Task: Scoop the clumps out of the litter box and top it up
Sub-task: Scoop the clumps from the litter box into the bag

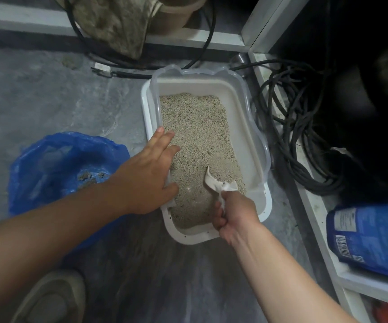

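One litter box [242,108], perhaps three clumps [90,177]

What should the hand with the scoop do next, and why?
Probably push the white scoop forward through the litter to hunt for more clumps. The right hand grips its handle with the blade already dug in at the near end, the left hand steadies the litter box rim, and the blue bag beside it already holds clumps.

Smooth white plastic litter box [253,145] holds grainy beige litter [200,141]; crinkled glossy blue plastic bag [55,157].
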